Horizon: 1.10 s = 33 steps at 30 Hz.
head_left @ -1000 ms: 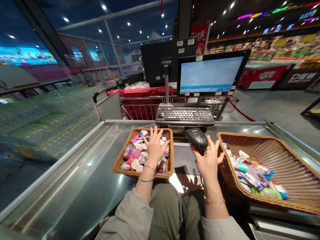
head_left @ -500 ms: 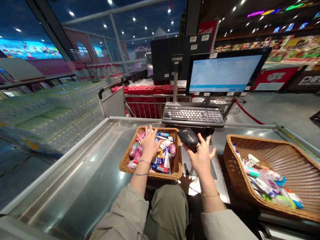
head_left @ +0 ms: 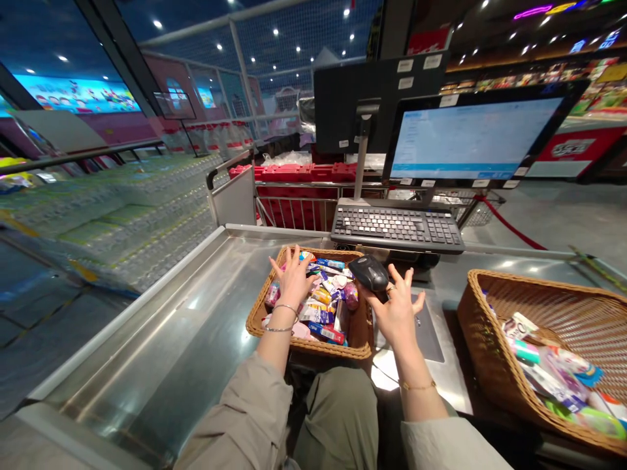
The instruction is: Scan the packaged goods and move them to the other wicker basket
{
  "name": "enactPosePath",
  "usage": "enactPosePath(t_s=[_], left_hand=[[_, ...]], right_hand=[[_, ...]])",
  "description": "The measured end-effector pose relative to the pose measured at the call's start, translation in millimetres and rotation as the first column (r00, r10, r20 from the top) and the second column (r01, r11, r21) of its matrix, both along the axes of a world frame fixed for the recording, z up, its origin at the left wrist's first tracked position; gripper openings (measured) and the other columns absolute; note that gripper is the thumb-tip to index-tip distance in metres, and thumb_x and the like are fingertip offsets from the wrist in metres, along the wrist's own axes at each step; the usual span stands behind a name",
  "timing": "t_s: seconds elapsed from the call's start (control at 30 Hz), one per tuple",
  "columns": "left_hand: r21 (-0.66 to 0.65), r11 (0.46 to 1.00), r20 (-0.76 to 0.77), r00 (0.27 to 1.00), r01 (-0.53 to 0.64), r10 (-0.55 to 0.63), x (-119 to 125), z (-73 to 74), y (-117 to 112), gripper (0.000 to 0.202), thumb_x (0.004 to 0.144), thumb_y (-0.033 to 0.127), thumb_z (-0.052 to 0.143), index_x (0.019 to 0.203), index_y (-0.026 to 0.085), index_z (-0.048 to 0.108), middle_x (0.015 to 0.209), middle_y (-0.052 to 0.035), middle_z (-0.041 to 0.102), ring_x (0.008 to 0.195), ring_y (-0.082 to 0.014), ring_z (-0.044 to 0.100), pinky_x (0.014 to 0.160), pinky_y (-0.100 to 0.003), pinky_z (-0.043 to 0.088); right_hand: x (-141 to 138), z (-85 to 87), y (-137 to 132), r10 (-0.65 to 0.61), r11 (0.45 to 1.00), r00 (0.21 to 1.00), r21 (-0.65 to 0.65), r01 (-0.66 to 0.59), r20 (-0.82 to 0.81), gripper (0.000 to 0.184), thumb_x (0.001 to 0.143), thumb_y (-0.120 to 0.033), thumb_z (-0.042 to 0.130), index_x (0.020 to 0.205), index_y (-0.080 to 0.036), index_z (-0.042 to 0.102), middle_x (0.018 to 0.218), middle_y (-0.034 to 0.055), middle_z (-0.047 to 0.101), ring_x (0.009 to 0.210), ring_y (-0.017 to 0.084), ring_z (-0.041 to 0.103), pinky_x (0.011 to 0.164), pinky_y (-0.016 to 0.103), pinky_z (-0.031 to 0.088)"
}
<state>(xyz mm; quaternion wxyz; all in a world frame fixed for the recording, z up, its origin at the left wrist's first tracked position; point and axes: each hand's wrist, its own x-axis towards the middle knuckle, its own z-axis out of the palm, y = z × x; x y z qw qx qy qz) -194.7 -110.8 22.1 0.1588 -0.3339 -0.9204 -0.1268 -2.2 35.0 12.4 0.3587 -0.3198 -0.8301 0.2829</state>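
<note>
My left hand [head_left: 292,279] reaches into the left wicker basket [head_left: 313,346], fingers spread over the heap of small colourful packets [head_left: 326,301]; I cannot see anything gripped in it. My right hand [head_left: 396,307] holds a dark handheld barcode scanner [head_left: 371,271] by its handle, several fingers fanned out, the scanner head hanging above the basket's right edge.
A second wicker basket [head_left: 578,307] with several packets stands at the right on the steel checkout counter [head_left: 196,313]. Behind are a keyboard [head_left: 398,227], a lit touchscreen [head_left: 473,138] and a cart with red crates [head_left: 298,175]. My lap is below the counter edge.
The view has swung left, so both baskets slid right in frame. My right hand carried the scanner leftwards from between the baskets to the left basket's edge. My left hand stays in that basket.
</note>
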Motion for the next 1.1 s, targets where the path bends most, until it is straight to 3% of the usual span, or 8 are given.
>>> enactPosePath(t_s=[0.23,0.33,0.53,0.77,1.1], left_hand=[[-0.008,0.999,-0.015,0.999,0.031,-0.031,-8.6,-12.1,2.8,0.023,0.092,0.034,0.067,0.113,0.036,0.077,0.158,-0.0063,0.047,0.154,-0.0375,0.024,0.113,-0.078,-0.012],[-0.035,0.998,-0.002,0.999,0.042,-0.042,-11.2,-14.2,2.5,0.020,0.095,0.031,0.063,0.106,0.036,0.079,0.157,-0.0031,0.048,0.155,-0.0368,0.022,0.113,-0.078,-0.014],[-0.043,0.996,0.039,0.996,0.080,-0.078,0.5,-0.3,-5.2,0.024,0.091,0.023,0.065,0.103,0.037,0.080,0.158,0.0005,0.045,0.156,-0.0370,0.018,0.114,-0.078,-0.015],[0.034,0.972,0.081,0.969,0.232,-0.234,24.6,16.0,-18.0,0.028,0.088,0.016,0.068,0.101,0.038,0.080,0.156,0.0015,0.048,0.156,-0.0349,0.018,0.115,-0.077,-0.013],[0.031,0.863,0.131,0.854,0.504,-0.503,39.9,10.2,-37.1,0.034,0.089,0.012,0.066,0.105,0.040,0.079,0.156,0.0005,0.047,0.157,-0.0323,0.010,0.115,-0.075,-0.015]], right_hand=[[-4.2,-7.1,-0.6,0.012,1.000,1.000,-0.016,-0.012,-0.007,0.034,0.087,-0.049,0.052,0.096,-0.021,0.069,0.155,0.0130,0.049,0.156,0.037,0.017,0.113,0.077,0.004],[-4.3,-8.3,-0.2,0.007,1.000,1.000,-0.023,-0.008,-0.020,0.036,0.087,-0.051,0.051,0.094,-0.020,0.069,0.155,0.0132,0.049,0.156,0.038,0.017,0.114,0.077,0.002],[-0.4,-9.0,1.5,0.003,1.000,0.999,-0.027,-0.004,-0.036,0.038,0.087,-0.056,0.054,0.095,-0.021,0.069,0.154,0.0131,0.049,0.155,0.038,0.018,0.114,0.077,0.003],[3.6,-10.8,2.7,0.003,1.000,0.999,-0.026,-0.004,-0.041,0.038,0.088,-0.055,0.053,0.096,-0.021,0.069,0.155,0.0132,0.048,0.155,0.040,0.019,0.113,0.079,0.004],[7.6,-10.3,4.0,-0.004,0.998,0.998,-0.056,0.000,-0.067,0.039,0.087,-0.057,0.053,0.093,-0.022,0.068,0.154,0.0126,0.049,0.155,0.038,0.019,0.114,0.077,0.002]])
